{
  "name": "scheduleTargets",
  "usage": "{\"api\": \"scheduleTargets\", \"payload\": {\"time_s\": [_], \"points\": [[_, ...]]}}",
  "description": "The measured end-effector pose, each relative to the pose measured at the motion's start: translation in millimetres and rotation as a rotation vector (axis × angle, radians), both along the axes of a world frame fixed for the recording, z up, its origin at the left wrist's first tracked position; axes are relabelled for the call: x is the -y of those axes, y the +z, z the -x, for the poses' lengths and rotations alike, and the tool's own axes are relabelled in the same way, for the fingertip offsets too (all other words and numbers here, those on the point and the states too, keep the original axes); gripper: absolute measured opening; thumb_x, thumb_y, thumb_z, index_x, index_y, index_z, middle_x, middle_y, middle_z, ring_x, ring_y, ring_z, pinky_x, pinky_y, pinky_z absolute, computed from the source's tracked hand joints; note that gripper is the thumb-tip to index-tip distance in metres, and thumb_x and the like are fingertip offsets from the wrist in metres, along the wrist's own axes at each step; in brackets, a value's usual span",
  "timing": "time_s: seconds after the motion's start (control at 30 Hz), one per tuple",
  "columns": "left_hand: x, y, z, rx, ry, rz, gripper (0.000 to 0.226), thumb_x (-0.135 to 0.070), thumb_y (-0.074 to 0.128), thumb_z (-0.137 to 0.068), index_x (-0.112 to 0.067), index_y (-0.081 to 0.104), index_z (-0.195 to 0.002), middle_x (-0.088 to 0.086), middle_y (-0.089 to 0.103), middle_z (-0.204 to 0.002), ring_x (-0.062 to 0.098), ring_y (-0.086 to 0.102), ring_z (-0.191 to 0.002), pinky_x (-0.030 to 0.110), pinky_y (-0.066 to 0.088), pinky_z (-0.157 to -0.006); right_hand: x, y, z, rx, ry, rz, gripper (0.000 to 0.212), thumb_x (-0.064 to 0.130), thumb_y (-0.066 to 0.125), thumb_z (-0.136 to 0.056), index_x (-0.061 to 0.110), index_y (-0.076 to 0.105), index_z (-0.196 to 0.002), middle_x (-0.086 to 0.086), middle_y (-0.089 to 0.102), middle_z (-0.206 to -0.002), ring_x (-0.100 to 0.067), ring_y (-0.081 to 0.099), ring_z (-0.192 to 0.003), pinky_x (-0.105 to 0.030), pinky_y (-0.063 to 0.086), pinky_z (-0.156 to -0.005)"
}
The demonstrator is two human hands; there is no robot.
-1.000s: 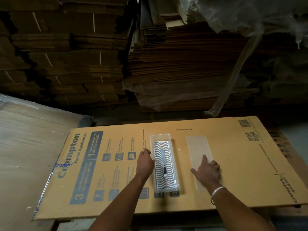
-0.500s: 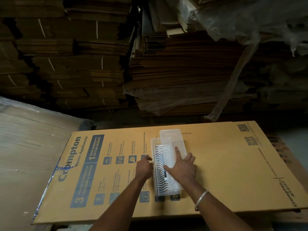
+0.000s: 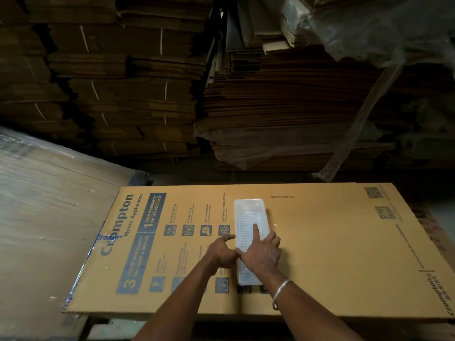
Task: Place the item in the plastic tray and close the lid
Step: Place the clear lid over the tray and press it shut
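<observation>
A long clear plastic tray (image 3: 249, 207) lies lengthwise on a flat printed carton (image 3: 332, 242). Its clear lid lies on top of it, and a white item with a wavy blue pattern (image 3: 246, 225) shows through. My right hand (image 3: 262, 252) rests flat on the lid, with the forefinger stretched forward along its middle. My left hand (image 3: 222, 252) is at the tray's left edge, thumb and fingers touching its side. The near half of the tray is partly hidden under my right hand.
Tall stacks of flattened cardboard (image 3: 270, 107) rise right behind the carton. A plastic-wrapped board (image 3: 49, 217) lies to the left. Loose plastic sheeting (image 3: 369, 33) hangs at the upper right. A metal bangle (image 3: 280, 292) is on my right wrist.
My right hand took the lid from the carton on the right, carried it left and laid it over the tray. It now lies square on the tray. My left hand stayed at the tray's left side.
</observation>
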State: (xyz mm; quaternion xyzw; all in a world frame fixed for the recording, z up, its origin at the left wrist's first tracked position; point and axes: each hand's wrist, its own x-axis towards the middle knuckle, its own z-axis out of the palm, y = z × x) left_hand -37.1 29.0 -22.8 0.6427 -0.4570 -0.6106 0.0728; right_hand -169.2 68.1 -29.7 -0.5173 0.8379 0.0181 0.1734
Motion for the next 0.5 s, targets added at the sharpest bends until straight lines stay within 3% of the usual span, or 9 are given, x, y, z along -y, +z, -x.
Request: {"api": "scheduleTargets", "payload": {"time_s": [0.13,0.2,0.3,0.37,0.43,0.5], "points": [[-3.7,-3.5,-7.9,-0.092,-0.028,-0.009,0.095,-0.012,0.08,-0.063,-0.029,0.042,-0.149,0.021,0.077,-0.097,0.032,0.075,-0.08,0.048,0.063,-0.077,0.4,-0.5,-2.3,0.001,0.006,-0.013,0.11,0.085,0.052,-0.072,0.033,0.008,-0.158,-0.018,0.031,-0.136,-0.031,0.036,-0.118,-0.038,0.044,-0.092],[-4.7,-5.9,-9.0,-0.119,-0.054,-0.005,0.101,-0.002,0.083,-0.068,-0.027,0.036,-0.153,0.023,0.076,-0.104,0.041,0.074,-0.1,0.055,0.06,-0.086,0.0,-0.7,-1.8,0.0,0.012,-0.021,0.11,0.086,0.05,-0.072,0.033,0.007,-0.158,-0.018,0.031,-0.137,-0.031,0.036,-0.119,-0.038,0.044,-0.092],[-7.0,-7.9,-5.5,-0.065,-0.101,0.02,0.112,0.007,0.084,-0.071,-0.033,0.025,-0.158,0.013,0.074,-0.101,0.036,0.074,-0.101,0.053,0.062,-0.085,-0.7,-0.4,2.5,-0.001,0.039,-0.034,0.102,0.084,0.045,-0.079,0.033,0.007,-0.158,-0.017,0.033,-0.138,-0.031,0.039,-0.119,-0.038,0.045,-0.088],[-9.0,-7.7,-3.2,-0.033,-0.148,0.051,0.12,0.007,0.084,-0.07,-0.036,0.017,-0.16,0.014,0.073,-0.103,0.033,0.073,-0.1,0.051,0.063,-0.084,0.8,0.6,8.2,0.023,0.059,-0.044,0.083,0.071,0.042,-0.091,0.033,0.01,-0.158,-0.017,0.035,-0.141,-0.03,0.042,-0.121,-0.039,0.047,-0.088],[-9.5,-7.2,-2.4,0.0,-0.22,0.099,0.123,0.004,0.084,-0.071,-0.037,0.009,-0.16,0.015,0.07,-0.108,0.031,0.072,-0.102,0.049,0.061,-0.089,4.4,2.8,16.1,0.031,0.094,-0.059,0.067,0.046,0.044,-0.101,0.035,0.012,-0.158,-0.016,0.036,-0.143,-0.03,0.045,-0.123,-0.04,0.049,-0.09],[-9.2,-7.9,-3.2,0.03,-0.286,0.141,0.125,0.001,0.083,-0.072,-0.036,0.004,-0.161,0.016,0.068,-0.113,0.03,0.07,-0.105,0.047,0.059,-0.094,6.6,5.9,24.6,0.051,0.123,-0.082,0.072,0.023,0.052,-0.099,0.038,0.013,-0.158,-0.016,0.037,-0.145,-0.029,0.049,-0.123,-0.041,0.051,-0.09]]}}
